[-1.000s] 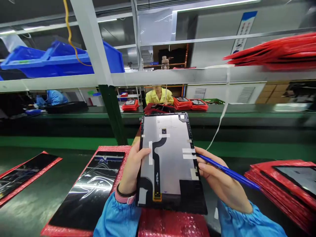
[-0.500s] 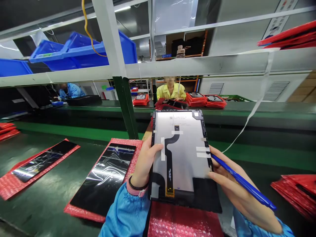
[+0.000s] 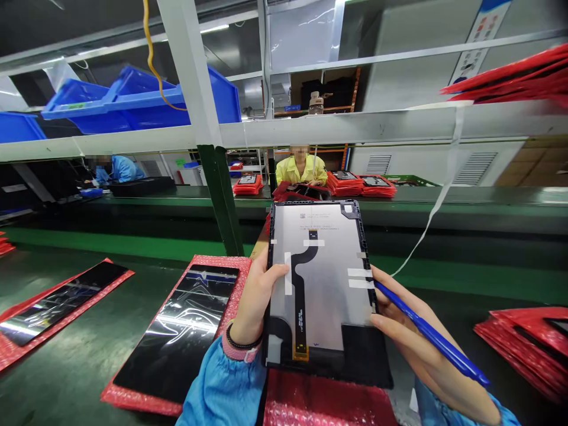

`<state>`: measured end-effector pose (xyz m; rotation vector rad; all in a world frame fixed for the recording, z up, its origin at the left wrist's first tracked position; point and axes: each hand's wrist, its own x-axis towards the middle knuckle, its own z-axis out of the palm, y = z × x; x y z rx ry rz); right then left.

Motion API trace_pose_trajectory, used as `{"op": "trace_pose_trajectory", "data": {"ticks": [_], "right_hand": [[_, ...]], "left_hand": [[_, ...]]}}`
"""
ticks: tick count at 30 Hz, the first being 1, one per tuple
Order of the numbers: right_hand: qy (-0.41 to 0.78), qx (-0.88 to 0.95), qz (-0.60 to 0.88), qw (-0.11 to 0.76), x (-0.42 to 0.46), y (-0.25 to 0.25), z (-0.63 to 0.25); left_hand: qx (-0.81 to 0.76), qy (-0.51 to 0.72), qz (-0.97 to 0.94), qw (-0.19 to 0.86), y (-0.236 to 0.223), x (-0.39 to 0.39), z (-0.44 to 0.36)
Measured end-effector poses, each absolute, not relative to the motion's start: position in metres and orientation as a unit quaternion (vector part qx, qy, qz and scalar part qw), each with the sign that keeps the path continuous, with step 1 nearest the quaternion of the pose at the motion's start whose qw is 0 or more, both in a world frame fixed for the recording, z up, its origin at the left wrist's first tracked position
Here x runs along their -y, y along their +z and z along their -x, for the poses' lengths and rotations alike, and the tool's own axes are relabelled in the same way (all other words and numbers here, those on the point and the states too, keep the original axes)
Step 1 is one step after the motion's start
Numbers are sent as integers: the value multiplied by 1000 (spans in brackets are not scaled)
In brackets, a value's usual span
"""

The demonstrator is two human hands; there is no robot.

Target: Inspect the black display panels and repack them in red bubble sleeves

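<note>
My left hand (image 3: 252, 296) and right hand (image 3: 423, 355) stay clamped on the silver-and-black rectangular display panel (image 3: 326, 290), slim blue pen (image 3: 437, 338) beside its edge; nothing shifts, so handling seems unfinished.

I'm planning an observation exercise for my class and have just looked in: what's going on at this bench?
A person in blue sleeves holds a flat panel, its silvery back facing the camera. The left hand grips one long edge, thumb by a white tape strip; the right hand has the opposite edge and a blue pen-like tool. Red bubble wrap shows below it, and to the left a glossy black panel rests on more red wrap.
</note>
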<state>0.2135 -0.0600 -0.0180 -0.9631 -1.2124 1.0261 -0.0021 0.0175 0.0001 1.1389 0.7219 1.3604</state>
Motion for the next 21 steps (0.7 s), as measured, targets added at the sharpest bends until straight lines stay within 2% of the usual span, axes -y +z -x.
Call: {"op": "trace_pose_trajectory", "data": {"ticks": [9, 17, 21], "right_hand": [[422, 499, 448, 610, 56, -25, -215], [298, 466, 530, 643, 45, -34, -213], [293, 455, 540, 645, 42, -37, -213]], "left_hand": [[-305, 579, -527, 543, -2, -18, 2], [-293, 568, -584, 501, -3, -12, -1], [-289, 572, -596, 484, -1, -7, -1]]}}
